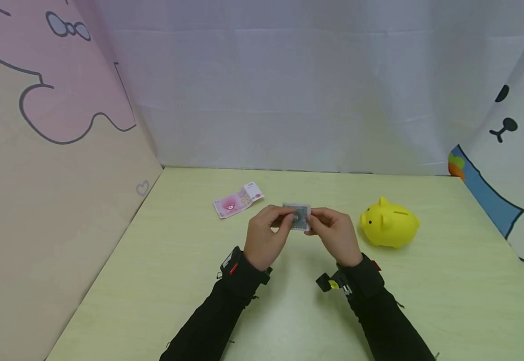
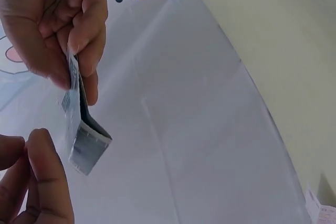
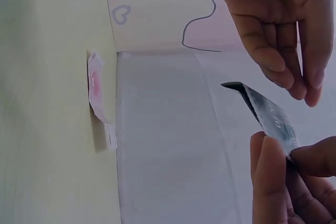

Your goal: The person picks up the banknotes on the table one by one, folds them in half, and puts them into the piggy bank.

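A folded grey banknote (image 1: 297, 217) is held above the middle of the desk (image 1: 176, 281). It is pinched between the curled fingers (image 3: 273, 177) of the right hand (image 1: 334, 238). The left hand (image 1: 266, 235) is kept just beside the note, fingers relaxed and nothing gripped. A yellow piggy bank (image 1: 389, 223) is set toward the right edge, and a pink banknote (image 1: 237, 199) lies near the far edge.

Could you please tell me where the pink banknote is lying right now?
In the head view the pink banknote lies flat on the green table, beyond and left of the left hand, near the pink side wall.
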{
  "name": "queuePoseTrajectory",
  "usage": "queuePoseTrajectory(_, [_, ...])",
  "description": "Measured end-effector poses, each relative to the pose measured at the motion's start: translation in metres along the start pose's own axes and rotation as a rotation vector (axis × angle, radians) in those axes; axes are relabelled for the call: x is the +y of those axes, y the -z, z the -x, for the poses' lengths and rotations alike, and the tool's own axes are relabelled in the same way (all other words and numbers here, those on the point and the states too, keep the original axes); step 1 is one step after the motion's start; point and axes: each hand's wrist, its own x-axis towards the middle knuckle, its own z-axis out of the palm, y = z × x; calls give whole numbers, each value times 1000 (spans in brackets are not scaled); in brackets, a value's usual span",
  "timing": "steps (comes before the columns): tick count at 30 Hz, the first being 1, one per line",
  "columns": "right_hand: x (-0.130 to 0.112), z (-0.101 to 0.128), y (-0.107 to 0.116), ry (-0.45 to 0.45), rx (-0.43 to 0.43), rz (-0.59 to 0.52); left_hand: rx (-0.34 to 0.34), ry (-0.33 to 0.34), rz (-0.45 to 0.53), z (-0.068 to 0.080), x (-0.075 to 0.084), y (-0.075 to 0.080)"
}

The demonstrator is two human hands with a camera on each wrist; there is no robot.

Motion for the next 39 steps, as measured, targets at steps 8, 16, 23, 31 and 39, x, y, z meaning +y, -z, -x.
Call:
queuePoseTrajectory(8, [-5, 1, 1, -16, 6, 4, -25, 189, 88, -7, -7, 10])
queuePoseTrajectory(16, [-8, 3, 2, -12, 3, -43, -231, 389, 276, -10, -17, 9])
queuePoseTrajectory(23, [-7, 3, 1, -19, 7, -53, -235, 404, 409, -9, -17, 7])
queuePoseTrajectory(31, [-5, 3, 0, -14, 9, -70, -192, 401, 403, -8, -14, 6])
queuePoseTrajectory(39, [-5, 4, -1, 20, 3, -66, -156, 379, 397, -7, -16, 4])
